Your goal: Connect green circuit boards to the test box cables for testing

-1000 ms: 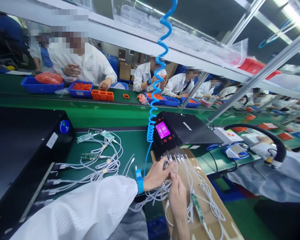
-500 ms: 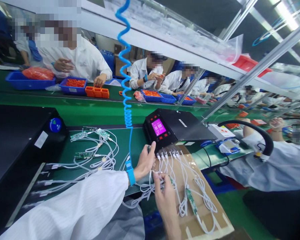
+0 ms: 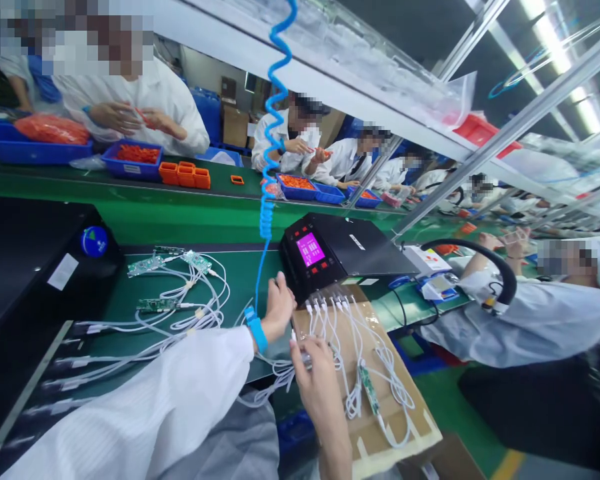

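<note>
My left hand [image 3: 279, 308], with a blue wrist strap [image 3: 255, 329], is closed in front of a black tester [image 3: 347, 257] with a lit magenta screen; whatever its fingers hold is hidden. Just below and to the right, my right hand [image 3: 320, 380] pinches a thin white cable [image 3: 293, 335] near its tip. White cables [image 3: 325, 320] run from the tester over a brown cardboard sheet [image 3: 410, 400]. A green circuit board [image 3: 369, 388] lies on that sheet. More circuit boards [image 3: 156, 305] with coiled cables rest on the green mat to the left.
A large black box [image 3: 35, 267] stands at the left. The blue coiled cord [image 3: 275, 100] hangs down to my wrist strap. Across the belt, people work beside blue bins [image 3: 133, 160] and orange frames [image 3: 185, 175]. Another person's sleeve [image 3: 520, 327] is at the right, near a black hose [image 3: 500, 267].
The view has shifted, moving most things left. My left hand has turned, and the item at its fingertips is no longer visible. My hands have moved slightly apart, showing a white cable tip between them.
</note>
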A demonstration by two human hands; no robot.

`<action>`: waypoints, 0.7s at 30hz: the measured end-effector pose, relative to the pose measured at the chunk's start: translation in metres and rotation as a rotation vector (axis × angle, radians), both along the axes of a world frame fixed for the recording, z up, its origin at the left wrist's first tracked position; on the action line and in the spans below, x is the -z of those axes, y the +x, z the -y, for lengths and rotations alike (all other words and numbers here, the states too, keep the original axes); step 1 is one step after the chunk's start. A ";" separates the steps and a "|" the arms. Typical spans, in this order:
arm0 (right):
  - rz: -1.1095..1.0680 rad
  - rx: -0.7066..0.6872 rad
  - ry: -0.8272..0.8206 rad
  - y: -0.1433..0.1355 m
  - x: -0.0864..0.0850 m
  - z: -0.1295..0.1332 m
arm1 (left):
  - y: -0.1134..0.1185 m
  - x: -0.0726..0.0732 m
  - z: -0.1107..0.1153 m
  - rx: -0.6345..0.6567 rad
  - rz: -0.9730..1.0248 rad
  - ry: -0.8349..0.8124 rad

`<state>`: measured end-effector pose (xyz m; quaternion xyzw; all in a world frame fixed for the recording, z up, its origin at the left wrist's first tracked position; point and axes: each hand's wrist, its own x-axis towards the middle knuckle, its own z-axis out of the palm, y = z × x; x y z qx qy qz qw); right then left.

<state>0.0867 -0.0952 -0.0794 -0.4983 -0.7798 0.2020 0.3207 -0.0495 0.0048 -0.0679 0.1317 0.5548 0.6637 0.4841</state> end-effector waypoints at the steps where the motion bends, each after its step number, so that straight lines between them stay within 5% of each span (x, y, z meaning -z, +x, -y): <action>1: 0.007 0.000 0.007 0.000 -0.001 0.001 | -0.007 -0.006 -0.003 -0.042 0.020 -0.016; 5: 0.023 0.041 0.054 0.003 -0.003 0.001 | -0.025 -0.030 0.003 0.102 0.028 0.064; 10: -0.008 0.086 0.031 0.029 -0.008 -0.004 | -0.021 -0.045 0.023 0.311 -0.073 0.084; 14: -0.038 0.351 0.024 0.065 -0.007 -0.013 | -0.010 -0.044 0.031 0.612 -0.145 -0.033; 18: -0.029 0.267 -0.188 0.079 0.002 -0.027 | 0.004 -0.034 0.037 0.901 -0.300 -0.019; 21: -0.049 0.215 -0.244 0.083 0.000 -0.030 | 0.016 -0.027 0.039 0.955 -0.433 0.040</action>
